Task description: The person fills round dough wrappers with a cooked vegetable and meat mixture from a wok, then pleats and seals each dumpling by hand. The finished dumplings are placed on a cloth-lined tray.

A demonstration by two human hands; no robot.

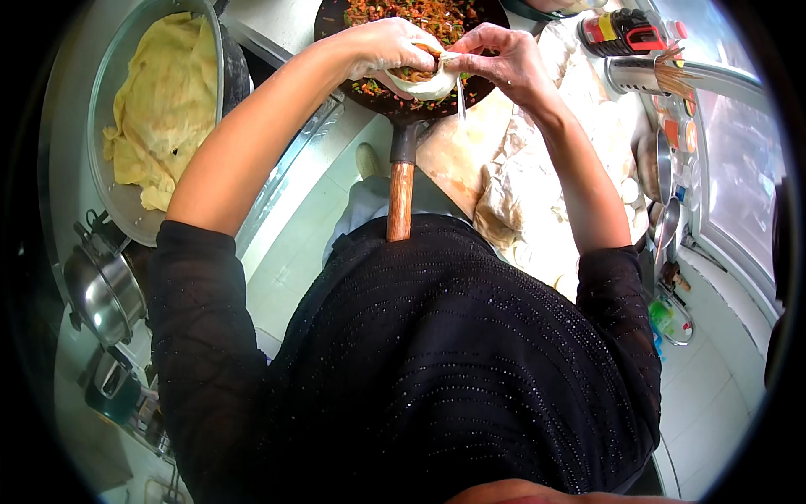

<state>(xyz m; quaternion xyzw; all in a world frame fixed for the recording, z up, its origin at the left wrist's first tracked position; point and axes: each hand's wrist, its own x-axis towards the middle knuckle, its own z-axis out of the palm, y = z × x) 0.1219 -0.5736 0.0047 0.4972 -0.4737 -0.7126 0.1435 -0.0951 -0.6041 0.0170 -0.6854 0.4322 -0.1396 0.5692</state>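
Observation:
Both hands hold a round of white dough [434, 88] with filling inside, above a dark wok [359, 101] of chopped orange, red and green filling [409, 16]. My left hand [390, 47] cups the dough from the left, its thumb over the filling. With thumb and fingertips my right hand [497, 57] pinches the dough's rim on the right, and a thin pale strip hangs below. The wok's wooden handle [400, 201] points toward my body. Flour whitens the fingers.
At left stands a large metal basin [94, 126] with yellow sheets [164, 101]; below it is a steel pot [104, 293]. A floury cloth [516, 195] lies at right beside a board [466, 145]. Beyond are a dark sauce bottle [604, 31], a holder of skewers or chopsticks [623, 74] and steel bowls [655, 164].

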